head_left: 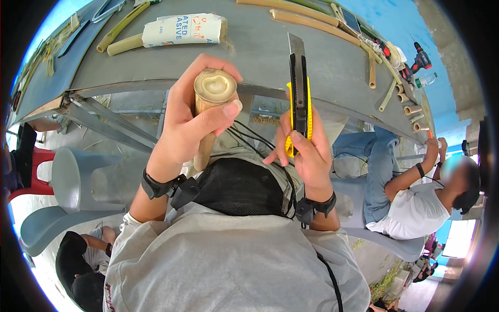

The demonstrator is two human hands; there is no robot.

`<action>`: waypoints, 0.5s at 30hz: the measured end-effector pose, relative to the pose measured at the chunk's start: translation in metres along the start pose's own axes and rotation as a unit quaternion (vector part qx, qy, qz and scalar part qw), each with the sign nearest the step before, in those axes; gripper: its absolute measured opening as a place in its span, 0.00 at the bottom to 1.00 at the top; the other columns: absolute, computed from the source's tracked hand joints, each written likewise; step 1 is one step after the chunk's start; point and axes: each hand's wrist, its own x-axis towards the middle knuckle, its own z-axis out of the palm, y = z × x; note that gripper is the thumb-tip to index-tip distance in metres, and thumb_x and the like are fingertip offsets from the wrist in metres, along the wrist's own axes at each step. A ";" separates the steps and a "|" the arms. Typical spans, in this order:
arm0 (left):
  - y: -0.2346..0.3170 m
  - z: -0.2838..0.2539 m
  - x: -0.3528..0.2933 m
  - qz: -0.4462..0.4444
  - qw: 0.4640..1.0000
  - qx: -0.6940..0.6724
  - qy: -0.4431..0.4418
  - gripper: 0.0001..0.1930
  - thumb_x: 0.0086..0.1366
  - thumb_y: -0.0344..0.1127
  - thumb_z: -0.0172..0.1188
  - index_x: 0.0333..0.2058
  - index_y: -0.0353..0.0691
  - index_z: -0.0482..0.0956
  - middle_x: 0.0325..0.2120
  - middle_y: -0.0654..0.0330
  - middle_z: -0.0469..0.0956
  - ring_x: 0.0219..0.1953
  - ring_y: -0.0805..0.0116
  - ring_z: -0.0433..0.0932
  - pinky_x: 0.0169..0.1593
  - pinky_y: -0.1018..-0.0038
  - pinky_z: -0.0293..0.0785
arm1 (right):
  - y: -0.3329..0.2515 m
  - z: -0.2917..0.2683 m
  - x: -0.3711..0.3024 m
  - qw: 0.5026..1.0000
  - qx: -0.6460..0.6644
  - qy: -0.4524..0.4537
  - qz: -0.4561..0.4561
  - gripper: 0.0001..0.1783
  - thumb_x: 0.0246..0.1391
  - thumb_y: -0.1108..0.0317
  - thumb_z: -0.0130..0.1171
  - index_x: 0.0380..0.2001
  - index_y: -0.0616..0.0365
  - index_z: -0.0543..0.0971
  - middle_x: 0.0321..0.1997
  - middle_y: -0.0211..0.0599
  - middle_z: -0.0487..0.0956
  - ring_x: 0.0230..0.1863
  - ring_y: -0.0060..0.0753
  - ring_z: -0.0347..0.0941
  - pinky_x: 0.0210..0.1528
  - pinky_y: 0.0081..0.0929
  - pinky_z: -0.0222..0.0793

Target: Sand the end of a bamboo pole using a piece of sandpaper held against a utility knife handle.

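My left hand [189, 122] grips a short length of pale bamboo [212, 99] upright, its cut end facing me, thumb pressed near the rim. My right hand [306, 151] holds a yellow and black utility knife [299, 88] with the blade extended and pointing up and away from me. Knife and bamboo are apart, about a hand's width between them. Both wrists wear black straps. A black mesh pouch [239, 184] sits on my lap below the hands.
A grey table [270, 62] stands in front with bamboo sticks [306, 21], a roll of abrasive paper [182, 30], short bamboo pieces [410, 110] and a drill [420, 58]. A seated person [410, 192] works at right. Grey plastic chairs [73, 182] stand at left.
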 end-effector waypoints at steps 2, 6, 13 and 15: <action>0.002 0.002 0.000 -0.012 0.998 0.042 0.036 0.19 0.63 0.29 0.70 0.50 0.34 0.75 0.26 0.69 0.75 0.25 0.84 0.70 0.28 0.83 0.64 | -0.003 0.001 0.001 0.999 -0.027 0.005 0.031 0.31 0.66 0.75 0.47 0.71 0.64 0.57 0.44 0.37 0.71 0.24 0.21 0.71 0.36 0.35 0.86; 0.005 0.010 -0.001 -0.008 0.991 0.121 0.065 0.15 0.61 0.29 0.74 0.43 0.33 0.81 0.26 0.69 0.79 0.28 0.84 0.74 0.32 0.82 0.72 | -0.007 0.011 0.002 0.994 -0.094 -0.024 0.056 0.28 0.66 0.73 0.50 0.68 0.63 0.60 0.41 0.37 0.74 0.23 0.18 0.69 0.34 0.26 0.81; 0.009 0.006 -0.003 -0.035 0.982 0.142 0.122 0.09 0.59 0.29 0.76 0.32 0.33 0.84 0.26 0.66 0.83 0.27 0.82 0.77 0.32 0.81 0.74 | -0.022 0.023 0.031 0.850 -0.449 -0.055 -0.271 0.24 0.52 0.64 0.62 0.53 0.59 0.77 0.37 0.42 0.75 0.37 0.39 0.73 0.40 0.34 0.69; 0.009 0.001 -0.003 -0.043 0.980 0.127 0.144 0.08 0.59 0.29 0.76 0.31 0.34 0.84 0.23 0.67 0.81 0.23 0.82 0.75 0.27 0.81 0.69 | -0.045 0.027 0.027 0.870 -0.376 -0.075 -0.308 0.20 0.48 0.63 0.63 0.45 0.58 0.80 0.31 0.40 0.74 0.36 0.38 0.72 0.36 0.33 0.66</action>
